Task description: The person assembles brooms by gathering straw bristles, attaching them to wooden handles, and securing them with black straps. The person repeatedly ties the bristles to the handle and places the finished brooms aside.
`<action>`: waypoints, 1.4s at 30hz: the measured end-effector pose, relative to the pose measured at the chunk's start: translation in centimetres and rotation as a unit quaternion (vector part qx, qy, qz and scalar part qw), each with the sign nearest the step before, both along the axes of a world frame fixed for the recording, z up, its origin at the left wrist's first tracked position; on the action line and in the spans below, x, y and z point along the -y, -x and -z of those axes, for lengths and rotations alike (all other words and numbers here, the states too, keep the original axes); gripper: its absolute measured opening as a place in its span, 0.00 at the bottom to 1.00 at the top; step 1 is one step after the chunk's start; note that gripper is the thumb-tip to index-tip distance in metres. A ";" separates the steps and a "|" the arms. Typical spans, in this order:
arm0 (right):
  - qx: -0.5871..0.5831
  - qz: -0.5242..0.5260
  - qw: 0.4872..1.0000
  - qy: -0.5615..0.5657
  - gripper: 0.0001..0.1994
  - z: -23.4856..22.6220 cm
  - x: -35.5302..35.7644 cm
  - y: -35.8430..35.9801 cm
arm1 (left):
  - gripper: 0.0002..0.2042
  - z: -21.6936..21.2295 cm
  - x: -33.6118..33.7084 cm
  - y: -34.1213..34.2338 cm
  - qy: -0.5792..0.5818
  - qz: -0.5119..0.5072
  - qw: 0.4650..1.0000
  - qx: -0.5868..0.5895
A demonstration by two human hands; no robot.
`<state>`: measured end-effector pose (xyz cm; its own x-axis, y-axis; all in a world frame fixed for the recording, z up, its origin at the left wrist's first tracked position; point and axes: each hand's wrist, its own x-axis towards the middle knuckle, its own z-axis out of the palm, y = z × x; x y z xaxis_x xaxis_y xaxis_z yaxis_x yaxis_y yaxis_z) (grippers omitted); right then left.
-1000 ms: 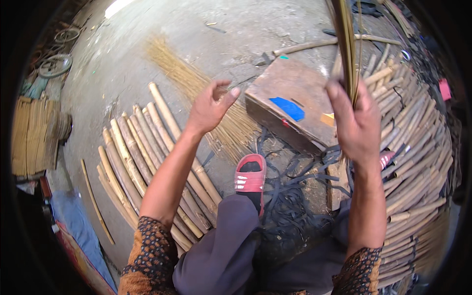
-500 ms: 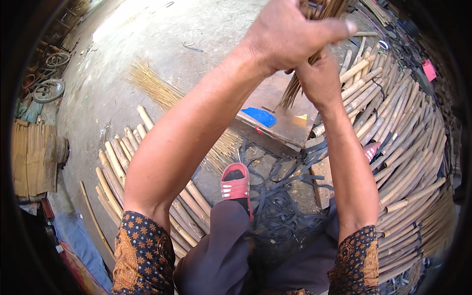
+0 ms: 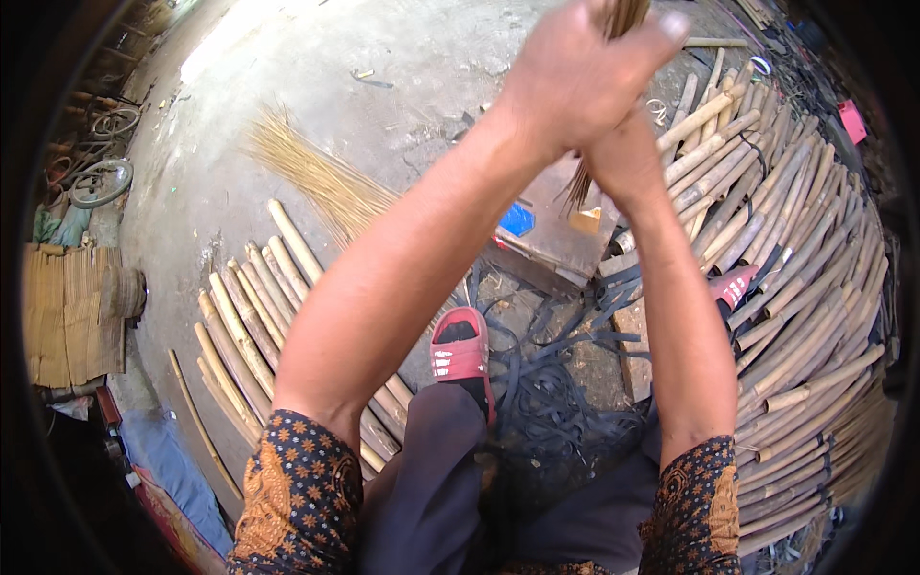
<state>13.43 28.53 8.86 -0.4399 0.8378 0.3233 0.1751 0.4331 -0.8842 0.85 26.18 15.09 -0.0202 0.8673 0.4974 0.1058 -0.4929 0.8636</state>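
My left hand (image 3: 586, 81) is closed around a bundle of thin brown sticks (image 3: 627, 15), its thumb pointing right. Just below it, my right hand (image 3: 625, 158) grips the same bundle, touching the left. The stick ends poke out beneath both hands, over a low wooden block (image 3: 565, 235). On that block lie a blue piece (image 3: 518, 220) and a small yellowish piece (image 3: 586, 221). The upper end of the bundle runs out of the picture, and the hands are slightly blurred.
A loose sheaf of pale thin sticks (image 3: 321, 177) lies left of the block. Bamboo poles (image 3: 244, 316) lie at left, and a large pile of stick-brooms with bamboo handles (image 3: 795, 278) at right. Dark flat strips (image 3: 546, 412) tangle between my feet in red sandals (image 3: 460, 359).
Both hands have moved slightly, drawing closer together on the bundle. Less of the bundle's lower end shows, and my left forearm now covers more of the block and blue piece.
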 end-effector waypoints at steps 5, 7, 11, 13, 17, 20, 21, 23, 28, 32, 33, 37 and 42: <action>0.110 0.059 0.986 0.108 0.13 4.4 2.7 0.7 | 0.27 1.9 1.3 0.4 0.198 0.009 0.974 0.110; 0.112 0.045 0.986 0.113 0.11 4.7 4.4 0.4 | 0.27 1.6 2.0 1.0 0.139 0.009 0.972 0.191; 0.097 -0.012 0.990 0.099 0.12 2.1 7.3 -0.7 | 0.27 0.9 6.5 1.3 0.246 0.053 0.934 0.252; 0.050 -0.012 0.997 0.058 0.19 0.7 9.2 -1.6 | 0.28 0.3 8.2 2.2 0.199 0.008 0.921 0.334; -0.311 0.133 0.911 0.234 0.38 -0.4 14.0 -2.5 | 0.28 -1.4 11.4 4.5 0.145 -0.037 0.889 0.434; -0.441 0.137 0.784 0.415 0.49 -0.9 16.7 -1.4 | 0.28 -1.2 14.5 3.4 0.159 -0.018 0.869 0.468; -0.459 0.095 0.765 0.442 0.49 -1.2 17.6 -0.7 | 0.28 -0.9 15.5 2.5 0.178 -0.011 0.862 0.474; -0.491 -0.027 0.733 0.470 0.46 -1.9 19.0 -0.1 | 0.28 -0.5 17.4 2.2 0.198 0.015 0.851 0.485; -0.041 -0.066 0.978 0.191 0.25 -3.6 22.3 0.5 | 0.29 -0.3 21.2 4.7 0.183 0.028 0.864 0.468; 0.121 -0.098 0.987 0.036 0.14 -3.0 25.2 1.3 | 0.29 1.5 23.5 4.3 0.249 0.009 0.867 0.432; 0.161 -0.090 0.982 0.037 0.13 -2.5 26.0 1.5 | 0.29 2.3 24.2 4.2 0.271 -0.019 0.864 0.425; 0.203 -0.105 0.962 0.150 0.12 0.9 28.2 1.5 | 0.30 7.1 25.8 5.1 0.306 -0.057 0.881 0.357; 0.225 -0.045 0.963 0.141 0.16 5.9 29.0 -0.8 | 0.37 17.3 30.0 8.5 0.347 -0.204 0.855 0.326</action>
<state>14.20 -0.44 2.94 -0.5575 0.8162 -0.1517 0.5410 0.2185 -0.8121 -7.60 -3.79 -2.19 -0.4686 0.8031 -0.3679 -0.4695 0.1264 0.8738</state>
